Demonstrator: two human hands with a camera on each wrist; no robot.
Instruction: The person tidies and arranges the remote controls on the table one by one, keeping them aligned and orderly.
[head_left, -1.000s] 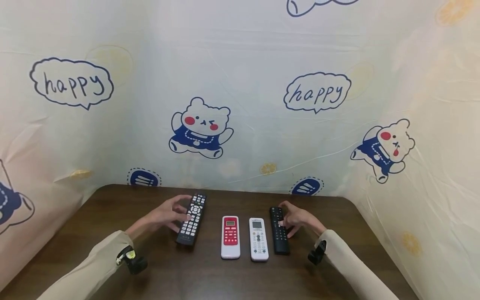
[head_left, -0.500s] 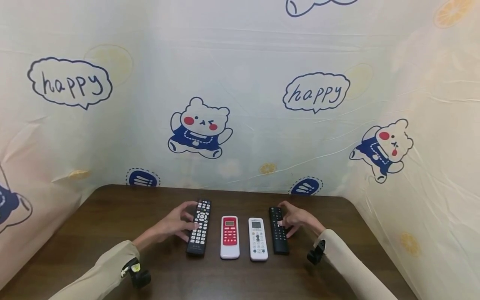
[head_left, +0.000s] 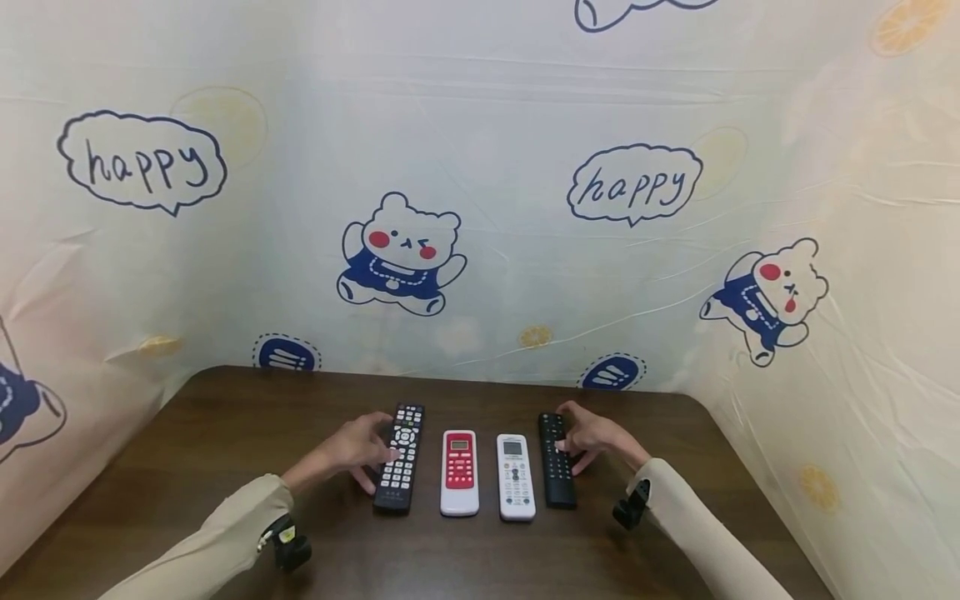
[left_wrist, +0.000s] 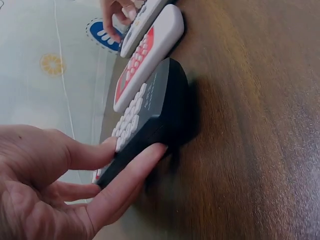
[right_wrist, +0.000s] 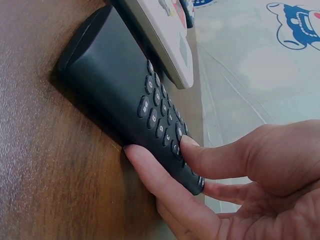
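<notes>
In the head view my left hand (head_left: 358, 443) grips the left edge of a black remote control with white buttons (head_left: 395, 496). The left wrist view shows the thumb on top of this remote (left_wrist: 162, 95) and fingers along its side, with a shadow under its near end. On the right, my right hand (head_left: 597, 435) pinches a slim all-black remote control (head_left: 558, 487). Its thumb presses the buttons of that remote (right_wrist: 107, 60) in the right wrist view, while a finger lies along the side. Between them lie a red-and-white remote (head_left: 459, 502) and a white remote (head_left: 517, 504), untouched.
The four remotes stand in a row on a dark brown wooden table (head_left: 480, 567). A patterned curtain (head_left: 510, 275) hangs behind the table and along both sides. Dark cameras (head_left: 292, 552) are strapped at the wrists.
My left hand has brought the black remote with white buttons rightward and nearer to me, and it has straightened beside the red-and-white remote. The right hand has stayed in place.
</notes>
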